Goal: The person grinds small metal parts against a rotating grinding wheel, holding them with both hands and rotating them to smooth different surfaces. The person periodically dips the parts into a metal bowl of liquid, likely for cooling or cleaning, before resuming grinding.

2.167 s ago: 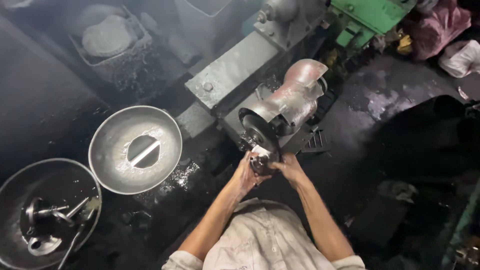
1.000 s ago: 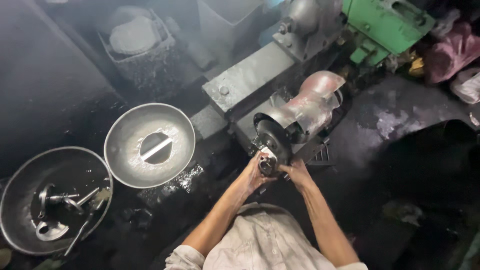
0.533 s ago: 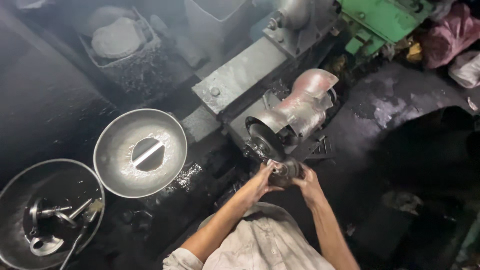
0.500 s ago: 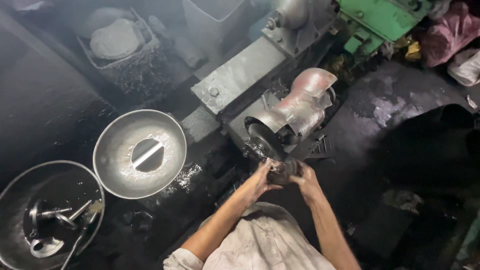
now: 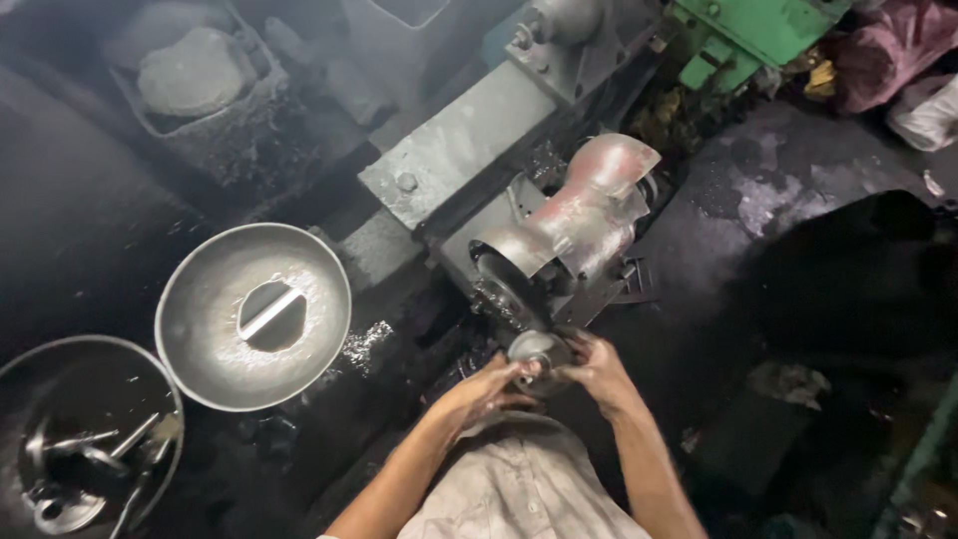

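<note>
- the left hand (image 5: 486,387) and the right hand (image 5: 596,371) meet just below the grinding wheel (image 5: 502,289), both closed around one small round metal part (image 5: 537,351).
- left grip: fingers curled on the part's left edge, grasping it; right grip: fingers wrapped on its right side, also grasping it.
- the metal part sits between the two hands, just beside the lower rim of the wheel; whether it touches the wheel cannot be told.
- a curved silvery guard (image 5: 584,208) covers the wheel from above, mounted on a grey machine block (image 5: 454,160).
- to the left lies a wide shallow metal pan (image 5: 200,329) with one flat piece in it.
- further left, a darker pan (image 5: 60,364) holds several loose metal pieces.
- a green machine body (image 5: 753,30) stands at the top right.
</note>
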